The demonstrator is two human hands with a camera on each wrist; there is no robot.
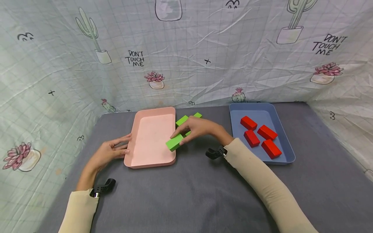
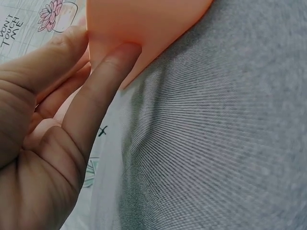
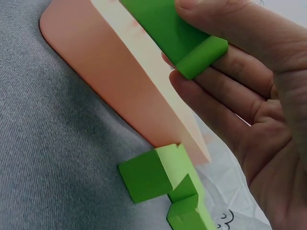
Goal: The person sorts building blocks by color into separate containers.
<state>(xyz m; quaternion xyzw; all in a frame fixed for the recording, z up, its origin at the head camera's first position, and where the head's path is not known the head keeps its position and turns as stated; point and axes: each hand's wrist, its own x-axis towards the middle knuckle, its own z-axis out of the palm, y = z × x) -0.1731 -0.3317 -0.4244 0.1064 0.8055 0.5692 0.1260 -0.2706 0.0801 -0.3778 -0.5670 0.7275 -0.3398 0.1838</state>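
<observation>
My right hand (image 1: 197,127) pinches a green block (image 1: 175,142) between thumb and fingers, over the right rim of the pink tray (image 1: 151,129). In the right wrist view the held block (image 3: 168,33) is above the tray's wall (image 3: 105,62). Several more green blocks (image 1: 182,120) lie beside that wall, partly hidden by the right hand. My left hand (image 1: 106,153) holds the tray's left edge. In the left wrist view the thumb lies against the outer wall (image 2: 144,24), with the other fingers at the rim. Bare tray floor shows inside.
A blue tray (image 1: 281,129) on the right holds several red blocks (image 1: 271,149). Both trays stand on a grey cloth (image 1: 186,200). Behind and to the left hangs a pale curtain (image 1: 186,48) printed with cacti. Each wrist wears a black camera mount (image 1: 215,153).
</observation>
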